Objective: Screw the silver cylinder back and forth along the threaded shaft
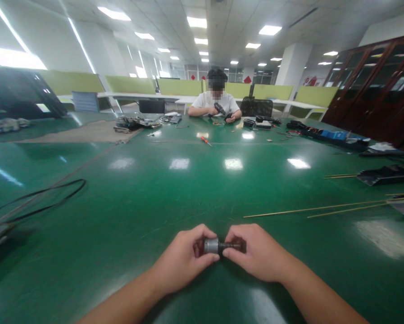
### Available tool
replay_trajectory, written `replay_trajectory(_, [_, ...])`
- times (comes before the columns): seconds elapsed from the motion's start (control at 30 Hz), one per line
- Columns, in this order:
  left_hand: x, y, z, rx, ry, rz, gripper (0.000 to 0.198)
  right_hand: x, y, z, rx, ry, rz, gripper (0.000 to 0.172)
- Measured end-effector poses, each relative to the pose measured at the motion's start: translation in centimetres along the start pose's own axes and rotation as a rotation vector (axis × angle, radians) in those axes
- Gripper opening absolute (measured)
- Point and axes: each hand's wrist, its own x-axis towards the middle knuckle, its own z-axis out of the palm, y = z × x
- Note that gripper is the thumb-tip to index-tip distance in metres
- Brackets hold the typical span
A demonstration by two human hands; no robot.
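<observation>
The left hand [184,258] grasps the small grey metal cylinder [211,246] between thumb and fingers; the right hand [256,252] pinches the dark shaft [230,246], possibly threaded, projecting from it. The part sits between both hands, just above the green table [188,193]. Keep both grips firm and the two sections coaxial.

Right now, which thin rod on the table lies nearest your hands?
The longer rod, its tip just beyond the right hand on the metal part. The rod beside it starts further right; the short pair lies further back.
</observation>
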Motion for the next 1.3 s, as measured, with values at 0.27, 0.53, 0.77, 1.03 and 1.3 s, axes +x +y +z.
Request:
replay_trajectory(0.27, [-0.13, 0.2, 0.0, -0.006, 0.007, 0.005, 0.018, 0.03, 0.16, -0.02, 0.011, -0.005, 0.016, 0.004])
replay_trajectory(0.53, [0.13, 0.24, -0.06, -0.003, 0.016, -0.002, 0.019, -0.01, 0.04, -0.13, 0.0, -0.008, 0.018, 0.004])
replay_trajectory(0.77, [-0.04, 0.09, -0.05, -0.015, 0.011, 0.005, 0.019, 0.02, 0.1, -0.1, -0.005, -0.005, 0.019, 0.004])
replay_trajectory(1.03, [-0.05, -0.15, 0.04, -0.007, 0.015, 0.006, 0.02, -0.01, 0.11, -0.12, -0.008, -0.004, 0.018, 0.004])
replay_trajectory(1.3, [0.0, -0.18, 0.03, -0.008, 0.01, -0.002, 0.019, -0.08, 0.22, -0.06, -0.022, -0.001, 0.017, 0.004])
